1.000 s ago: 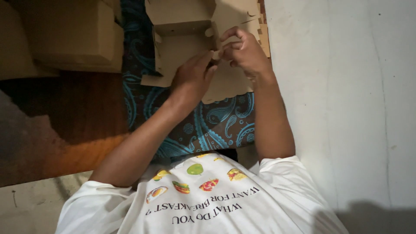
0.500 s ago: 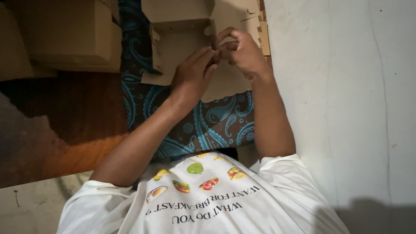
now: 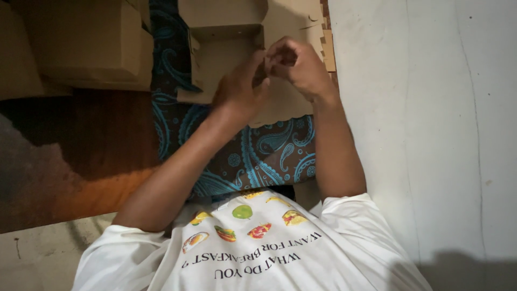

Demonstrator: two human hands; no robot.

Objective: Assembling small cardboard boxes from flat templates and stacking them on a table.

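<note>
A person seated on the floor bends over a half-folded cardboard box (image 3: 237, 48), both hands meeting at its near right wall. The left hand (image 3: 239, 86) is curled with its fingers narrowed toward the right, and the right hand (image 3: 299, 67) is closed in a loose fist against it, fingertips pinched together where the two meet. They seem to grip a small flap or tab of the cardboard between them, though the fingers hide what exactly is pinched. The hands are held close and high over the box's edge, likely because a tab has to be pressed into a slot, which takes both thumbs working at one spot.

The box lies open, its back wall standing and its flat lid panel (image 3: 296, 21) spread to the right with notched tabs along the edge. It rests on a dark cloth with a blue paisley pattern (image 3: 258, 156) draped over the person's lap.

To the left, finished cardboard boxes (image 3: 81, 43) are stacked on the dark wooden floor (image 3: 97, 134), close beside the work but not touching it. A pale wall (image 3: 431, 118) runs down the right side, near the right forearm, leaving little elbow room there. The white printed shirt (image 3: 247, 253) fills the foreground.
</note>
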